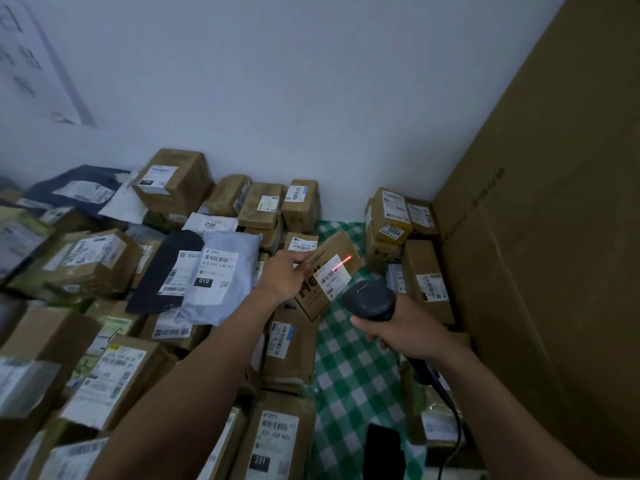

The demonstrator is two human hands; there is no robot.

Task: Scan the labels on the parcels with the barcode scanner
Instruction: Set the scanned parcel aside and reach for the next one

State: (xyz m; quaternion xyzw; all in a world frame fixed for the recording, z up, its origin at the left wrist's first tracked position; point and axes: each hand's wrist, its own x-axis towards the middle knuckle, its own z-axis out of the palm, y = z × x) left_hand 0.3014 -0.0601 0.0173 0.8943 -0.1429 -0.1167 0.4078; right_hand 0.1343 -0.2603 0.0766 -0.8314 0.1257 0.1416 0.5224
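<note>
Cardboard parcel point(337, 249) pinched by left grip point(284, 277), rounded black scanner point(369, 299) clasped in right grip point(398, 332)

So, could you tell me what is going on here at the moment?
A person is scanning parcels. The left hand holds a small box tilted up over the checked cloth, and the right hand grips the scanner, aimed at it. The red line lies across the box's label, so this scan is under way. Many more parcels are piled to the left and against the wall.
</note>
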